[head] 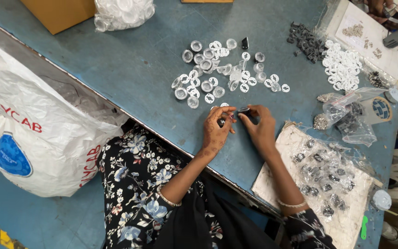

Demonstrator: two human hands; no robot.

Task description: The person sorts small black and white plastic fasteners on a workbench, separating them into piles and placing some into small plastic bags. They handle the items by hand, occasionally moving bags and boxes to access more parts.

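Observation:
My left hand (217, 128) and my right hand (260, 128) meet over the blue table (134, 64) near its front edge. Between their fingertips is a small black part (242, 111), which both hands pinch; the left also closes around a small dark piece (221, 122). Just beyond the hands lies a scatter of clear round caps and white ring-shaped pieces (217, 74). A lone black part (245, 43) stands at the far side of that scatter.
A pile of black parts (306, 40) and a cluster of white rings (342, 67) lie at the back right. Small clear bags of assembled parts (325, 173) rest on white paper at right. A big white sack (33, 133) stands left. Another person's hands (392, 11) work at the top right.

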